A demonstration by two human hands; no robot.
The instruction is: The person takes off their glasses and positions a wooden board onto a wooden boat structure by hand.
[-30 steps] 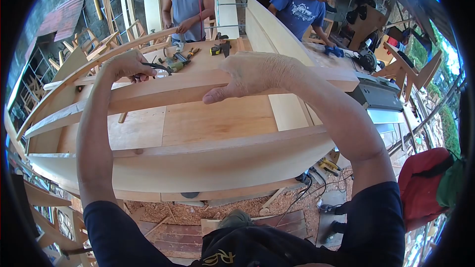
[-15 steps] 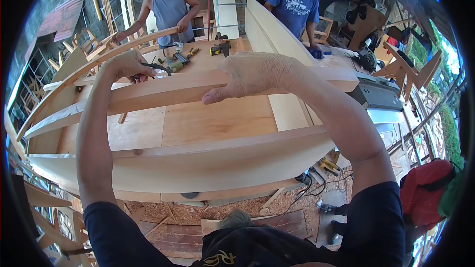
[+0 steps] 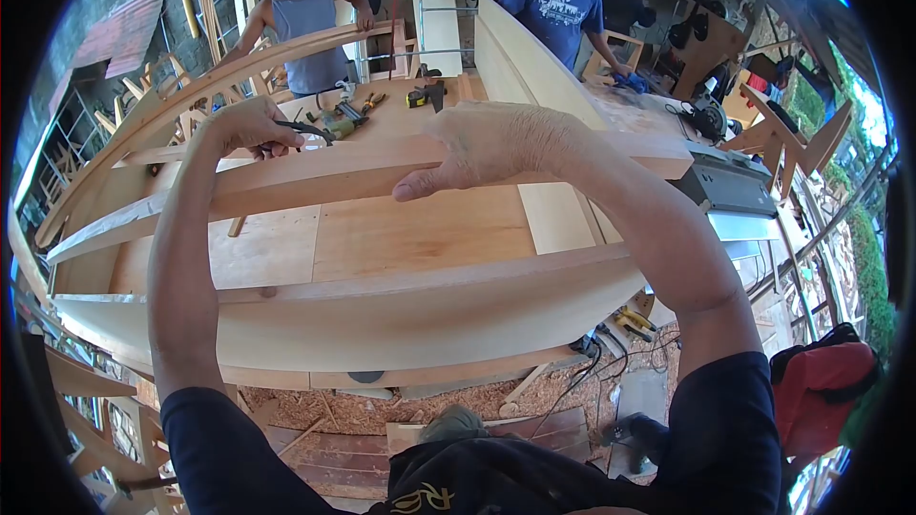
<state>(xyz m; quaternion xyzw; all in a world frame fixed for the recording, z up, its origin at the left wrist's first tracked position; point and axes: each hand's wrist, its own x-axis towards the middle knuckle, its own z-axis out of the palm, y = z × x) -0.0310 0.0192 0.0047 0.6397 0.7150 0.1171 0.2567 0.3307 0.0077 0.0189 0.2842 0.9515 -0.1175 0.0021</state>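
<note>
A long curved wooden beam (image 3: 324, 175) spans the workbench in front of me. My right hand (image 3: 482, 145) grips it from above, the thumb down its near face and the other fingers hidden behind. Near the beam's far edge, further left, my left hand (image 3: 256, 128) is closed around a thin black curved object (image 3: 310, 128), whose kind I cannot make out. Closer to my body, a wide curved wooden panel (image 3: 429, 310) stands on edge. Between beam and panel lies a flat plywood surface (image 3: 420, 234).
Across the bench, one person (image 3: 310, 33) holds a long curved wooden strip (image 3: 219, 67); another (image 3: 558, 10) has a hand near a blue cloth (image 3: 630, 82). A tape measure (image 3: 417, 97) lies behind the beam. Cables (image 3: 611, 353) run over the shavings-covered floor at right.
The person at back left has raised the curved strip and shifted left. The other person's hand and the blue cloth have moved right. My hands and the beam stay nearly still.
</note>
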